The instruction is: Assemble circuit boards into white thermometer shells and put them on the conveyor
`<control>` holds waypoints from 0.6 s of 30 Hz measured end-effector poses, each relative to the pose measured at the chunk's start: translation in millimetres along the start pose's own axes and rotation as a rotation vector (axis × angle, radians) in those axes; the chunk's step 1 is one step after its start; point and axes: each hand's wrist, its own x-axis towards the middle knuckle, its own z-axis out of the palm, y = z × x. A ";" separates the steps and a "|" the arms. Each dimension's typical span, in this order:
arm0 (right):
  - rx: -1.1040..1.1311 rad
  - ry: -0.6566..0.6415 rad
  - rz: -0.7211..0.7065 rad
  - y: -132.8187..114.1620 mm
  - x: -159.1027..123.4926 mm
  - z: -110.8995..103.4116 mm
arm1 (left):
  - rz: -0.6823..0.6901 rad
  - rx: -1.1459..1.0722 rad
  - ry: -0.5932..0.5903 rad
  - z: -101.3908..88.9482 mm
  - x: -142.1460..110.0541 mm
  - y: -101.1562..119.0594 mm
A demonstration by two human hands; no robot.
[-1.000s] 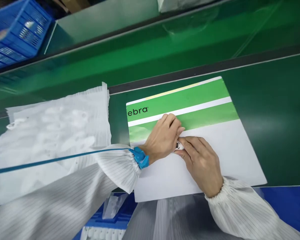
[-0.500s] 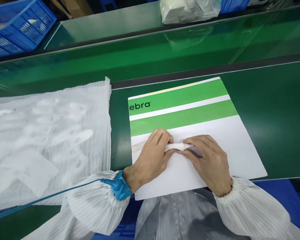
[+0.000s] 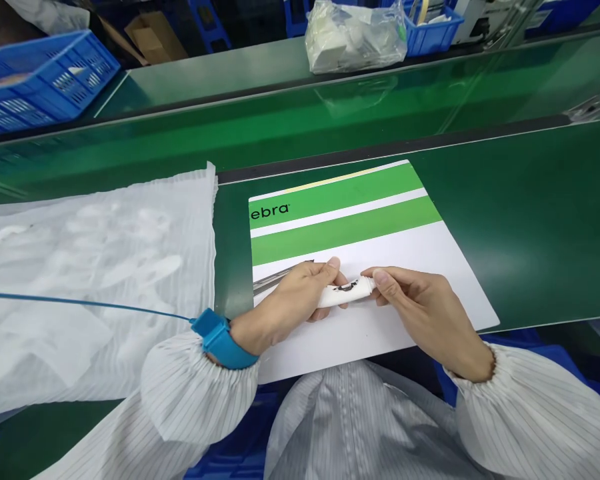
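A small white cylindrical part [image 3: 347, 291] with a dark mark on it is held between both hands, just above a green-and-white printed sheet [image 3: 420, 247]. My left hand [image 3: 293, 300] wraps its fingers round the part's left end. My right hand [image 3: 420, 313] pinches the right end with thumb and fingers. A blue wrist strap [image 3: 220, 338] with a thin blue cord sits on my left wrist. A slim dark and silver object [image 3: 280, 275] pokes out from under my left hand, lying on the sheet.
A large white plastic bag [image 3: 100, 267] of white parts lies to the left on the green mat. A green conveyor belt [image 3: 305, 113] runs behind. Blue crates [image 3: 35, 80] stand far left, and a clear bag of white items [image 3: 353, 33] at the back.
Both hands have lifted the white part off the sheet and drawn toward me, turning it so the dark mark shows. The view has tilted up, showing more of the back.
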 end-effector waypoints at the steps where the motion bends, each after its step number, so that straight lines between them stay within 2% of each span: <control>1: 0.009 0.004 0.004 0.5 -0.8 -0.5 | 0.000 -0.009 -0.001 1.3 -0.2 0.4; 5: 0.041 0.002 0.027 2.6 -2.7 -1.8 | 0.005 0.005 -0.011 0.4 -0.4 1.2; 8: 0.131 -0.047 0.077 5.9 -0.9 -3.1 | 0.050 0.007 -0.023 -4.0 -4.1 5.0; 11: 0.300 -0.123 0.170 11.8 4.2 -6.6 | 0.185 -0.047 -0.034 -2.3 -15.0 11.3; 14: 0.468 -0.225 0.217 16.7 9.6 -10.5 | 0.384 -0.133 -0.013 10.7 -27.8 14.0; 18: 0.473 -0.311 0.208 14.3 12.4 -11.2 | 0.520 0.000 0.086 32.3 -35.7 12.0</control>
